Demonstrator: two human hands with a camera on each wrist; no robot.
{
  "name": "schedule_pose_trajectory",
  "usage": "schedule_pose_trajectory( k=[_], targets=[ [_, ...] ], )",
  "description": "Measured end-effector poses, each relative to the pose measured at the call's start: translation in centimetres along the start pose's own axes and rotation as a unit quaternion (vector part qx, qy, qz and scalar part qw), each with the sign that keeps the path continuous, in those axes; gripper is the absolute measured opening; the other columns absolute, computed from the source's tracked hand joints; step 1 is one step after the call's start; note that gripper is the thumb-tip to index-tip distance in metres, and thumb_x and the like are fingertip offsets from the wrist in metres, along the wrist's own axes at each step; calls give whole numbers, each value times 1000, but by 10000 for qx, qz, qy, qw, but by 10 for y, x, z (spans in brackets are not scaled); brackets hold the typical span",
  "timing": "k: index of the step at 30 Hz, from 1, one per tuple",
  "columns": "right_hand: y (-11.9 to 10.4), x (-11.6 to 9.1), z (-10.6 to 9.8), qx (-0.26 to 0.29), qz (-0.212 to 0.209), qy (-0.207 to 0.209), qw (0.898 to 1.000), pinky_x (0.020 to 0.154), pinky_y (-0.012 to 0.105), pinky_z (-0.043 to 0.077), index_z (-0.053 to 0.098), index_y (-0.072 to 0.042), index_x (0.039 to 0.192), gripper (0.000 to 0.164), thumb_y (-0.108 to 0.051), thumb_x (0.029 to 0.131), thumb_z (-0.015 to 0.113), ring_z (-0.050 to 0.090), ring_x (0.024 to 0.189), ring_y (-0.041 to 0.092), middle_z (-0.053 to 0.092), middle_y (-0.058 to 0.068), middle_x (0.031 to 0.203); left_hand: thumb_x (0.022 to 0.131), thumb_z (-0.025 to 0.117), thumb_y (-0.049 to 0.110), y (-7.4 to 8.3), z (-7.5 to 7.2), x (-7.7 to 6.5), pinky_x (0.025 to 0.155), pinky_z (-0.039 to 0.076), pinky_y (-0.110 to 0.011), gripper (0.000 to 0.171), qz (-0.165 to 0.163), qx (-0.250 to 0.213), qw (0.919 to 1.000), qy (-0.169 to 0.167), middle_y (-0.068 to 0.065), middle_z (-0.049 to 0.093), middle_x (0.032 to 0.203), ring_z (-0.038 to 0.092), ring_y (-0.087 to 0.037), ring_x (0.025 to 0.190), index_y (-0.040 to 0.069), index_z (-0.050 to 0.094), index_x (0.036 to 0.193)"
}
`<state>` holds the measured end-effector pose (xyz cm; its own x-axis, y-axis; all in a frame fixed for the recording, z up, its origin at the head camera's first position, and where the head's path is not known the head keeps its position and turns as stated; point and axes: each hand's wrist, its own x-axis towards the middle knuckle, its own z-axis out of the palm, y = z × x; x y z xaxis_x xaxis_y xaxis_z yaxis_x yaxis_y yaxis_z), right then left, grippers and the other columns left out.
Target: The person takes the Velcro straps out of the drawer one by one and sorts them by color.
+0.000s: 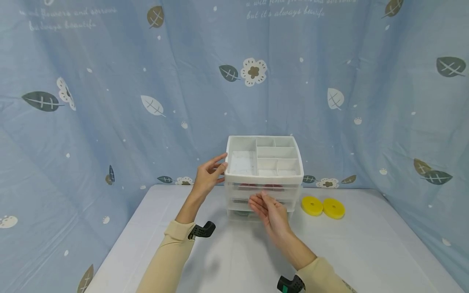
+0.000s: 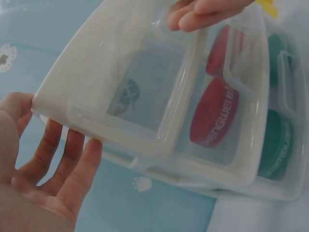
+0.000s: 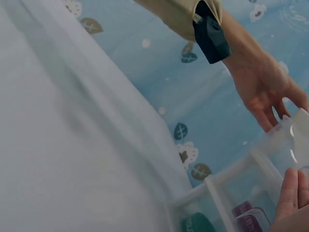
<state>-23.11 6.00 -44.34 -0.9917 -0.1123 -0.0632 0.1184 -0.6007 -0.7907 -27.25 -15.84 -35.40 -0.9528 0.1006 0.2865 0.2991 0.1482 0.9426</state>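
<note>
A white drawer unit with clear drawers and a compartmented top stands at the back of the table. My left hand touches its left side with spread fingers; in the left wrist view the fingertips rest along the unit's edge. Before the upper drawer front is my right hand, fingers nearly straight; whether it touches the drawer I cannot tell. Through the clear upper drawer no item shows. Round red rolls with white lettering lie in the middle drawer, and green rolls in the bottom one.
Two flat yellow rolls lie on the white tabletop just right of the unit. A blue patterned curtain hangs close behind it and along both sides.
</note>
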Motion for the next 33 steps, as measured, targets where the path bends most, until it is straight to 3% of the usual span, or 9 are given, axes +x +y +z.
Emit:
schedule_pose_trajectory(
  k=[11, 19, 33],
  targets=[
    [-3, 15, 1, -78, -25, 137, 9999, 95, 28, 57, 55, 5, 126, 42, -29, 101, 57, 72, 102, 20, 73, 9, 107, 99, 60, 23, 2, -1, 0, 98, 54, -51, 44, 12, -50, 10000, -29, -21, 60, 126, 62, -36, 112, 19, 54, 142],
    [-4, 16, 2, 54, -31, 153, 9999, 94, 28, 57, 56, 6, 123, 40, -27, 100, 58, 72, 100, 21, 74, 9, 103, 99, 61, 24, 1, -1, 1, 94, 58, -44, 44, 70, -18, 10000, -16, -22, 61, 126, 65, -32, 106, 18, 54, 142],
    [6, 12, -5, -154, 67, -5, 9999, 90, 26, 58, 56, 6, 126, 42, -25, 98, 62, 74, 97, 19, 76, 8, 103, 99, 60, 24, -1, -1, 3, 96, 55, -51, 44, 80, -38, 10000, -39, -24, 60, 127, 63, -36, 112, 20, 54, 143]
  ],
)
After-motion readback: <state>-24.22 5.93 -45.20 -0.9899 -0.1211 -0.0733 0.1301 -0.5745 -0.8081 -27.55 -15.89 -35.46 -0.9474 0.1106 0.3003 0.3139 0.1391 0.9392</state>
